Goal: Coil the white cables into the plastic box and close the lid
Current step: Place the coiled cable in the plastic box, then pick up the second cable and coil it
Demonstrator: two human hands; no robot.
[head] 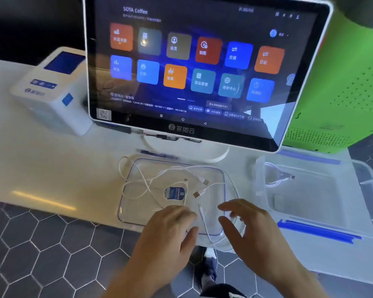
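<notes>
Left hand (170,220), right hand (243,220): fingers spread, gripping nothing, over clear lid (138,211). Just beyond fingertips: loose white cables (151,179), uncoiled. Right of right hand: open plastic box (310,190), one coiled cable (274,177) inside; lid unfitted.

The lid (136,168) is clear, glossy plastic with a thin blue edge line. The white cables (151,179) have smooth, slightly shiny plastic sheathing and metallic plug ends. The plastic box (310,190) is translucent, smooth plastic with blue plastic clips. The counter (41,168) is a smooth, pale, semi-gloss surface that reflects light. The touchscreen (202,61) has a glossy glass face in a white plastic frame. The floor tiles (41,244) look matt and dark grey.
</notes>
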